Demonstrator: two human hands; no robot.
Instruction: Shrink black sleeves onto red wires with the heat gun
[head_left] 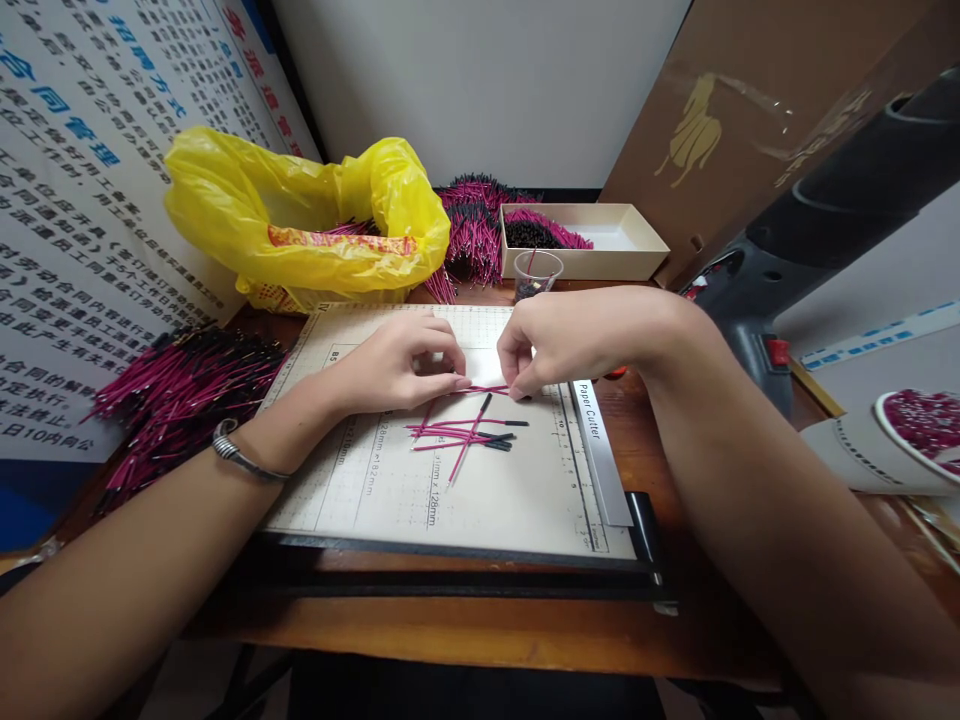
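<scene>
Over the paper cutter's board, my left hand is closed, thumb and fingertips pinching the left end of a thin magenta wire. My right hand bends down from the other side, its thumb and forefinger pinched at the right end. More than one strand may lie between the fingertips; I cannot tell. Just below both hands, several magenta wires with black sleeved ends lie crossed in a loose pile on the board.
Behind the board stand a yellow plastic bag, a clear cup and a cream box of wires. More wires are heaped at left. A paper cup and a dark grey tool are at right.
</scene>
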